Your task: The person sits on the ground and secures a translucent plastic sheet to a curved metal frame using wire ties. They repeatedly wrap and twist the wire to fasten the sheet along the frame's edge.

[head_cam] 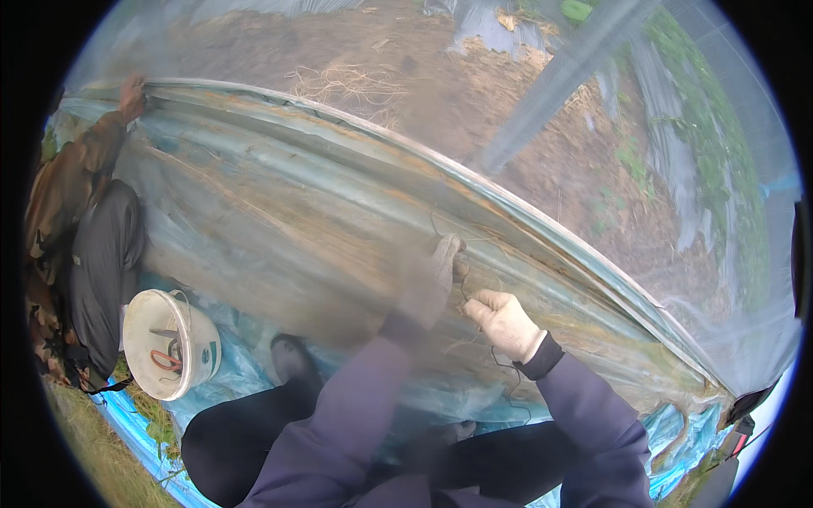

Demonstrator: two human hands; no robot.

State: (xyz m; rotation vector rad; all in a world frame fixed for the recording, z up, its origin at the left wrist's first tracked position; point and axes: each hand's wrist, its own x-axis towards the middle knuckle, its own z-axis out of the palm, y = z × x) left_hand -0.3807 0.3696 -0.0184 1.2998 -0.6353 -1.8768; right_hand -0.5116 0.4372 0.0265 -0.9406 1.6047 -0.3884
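Note:
Both my hands wear pale knit work gloves and hover over a greenish plastic film point(305, 216) that slopes down before me. My left hand point(446, 254) is bent, partly blurred, with its fingers around a thin dark wire. Just below and to the right, my right hand point(498, 317) pinches the same wire point(463, 287) between thumb and fingertips. A loose crooked length of wire point(516, 381) hangs below my right hand. Beyond both hands runs a pale edge rail point(470, 171) along the top of the gathered film.
A white bucket point(149, 336) with tools, one orange-handled, stands at left. Beside it another person in camouflage point(82, 171) grips the rail's far end. Behind clear film lie soil, dry twine point(349, 86) and green plants. Blue sheeting point(235, 362) lies around my legs.

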